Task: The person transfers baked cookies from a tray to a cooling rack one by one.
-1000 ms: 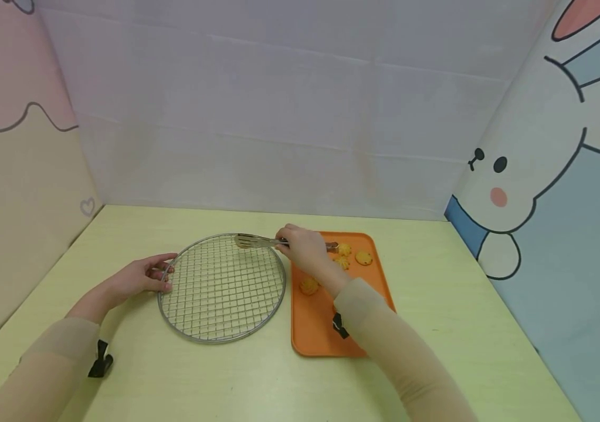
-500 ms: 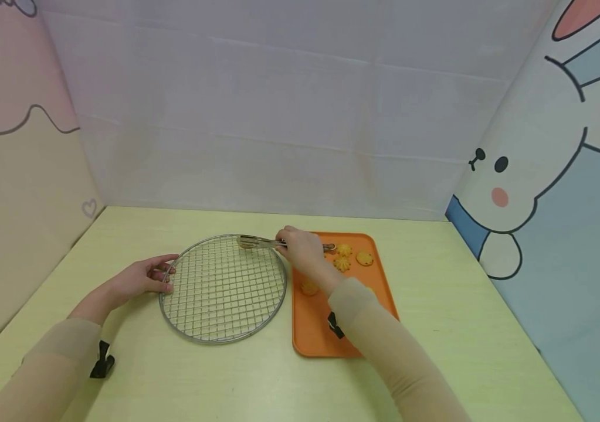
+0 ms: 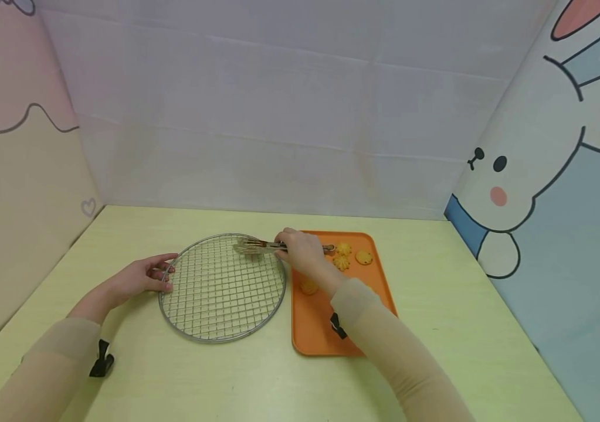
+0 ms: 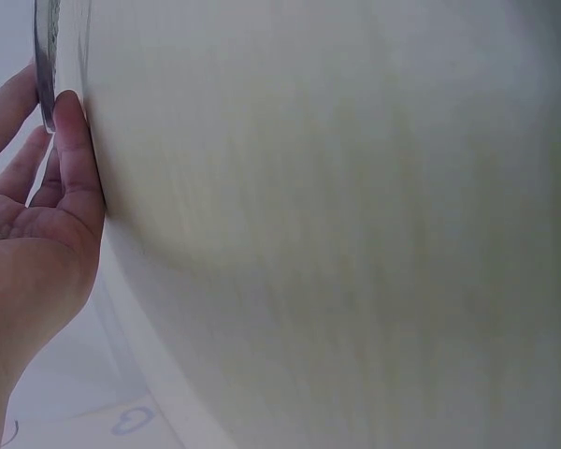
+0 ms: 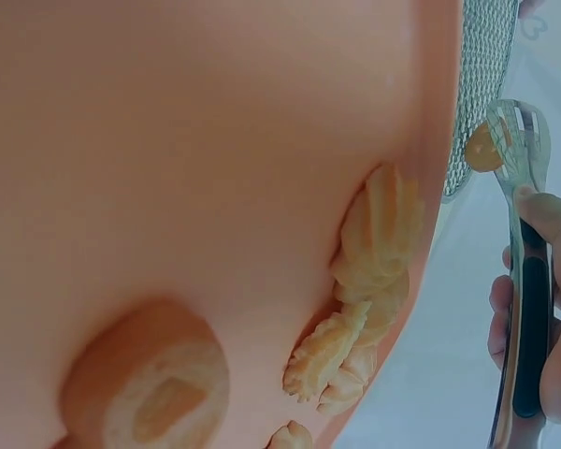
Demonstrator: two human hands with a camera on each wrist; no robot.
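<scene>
A round wire cooling rack (image 3: 220, 299) lies on the table, left of an orange tray (image 3: 326, 340). My left hand (image 3: 141, 278) holds the rack's left rim between thumb and fingers; the rim (image 4: 45, 65) shows between them in the left wrist view. With my right hand (image 3: 302, 252) I grip metal tongs (image 3: 263, 247) with dark handle grips, their heads over the rack's upper right part. A round golden cookie (image 5: 484, 148) sits at the tong heads, close to the rack mesh; whether it touches the mesh I cannot tell.
Several golden cookies (image 3: 364, 258) lie on the tray, some ridged like piped swirls (image 5: 383, 224). A ring-shaped piece (image 5: 150, 383) shows near in the right wrist view. My right forearm covers part of the tray. A pale wall (image 3: 278, 117) stands behind the table.
The tong heads have dipped slightly toward the rack and look a little wider apart. My left hand, the rack and the tray stay in place.
</scene>
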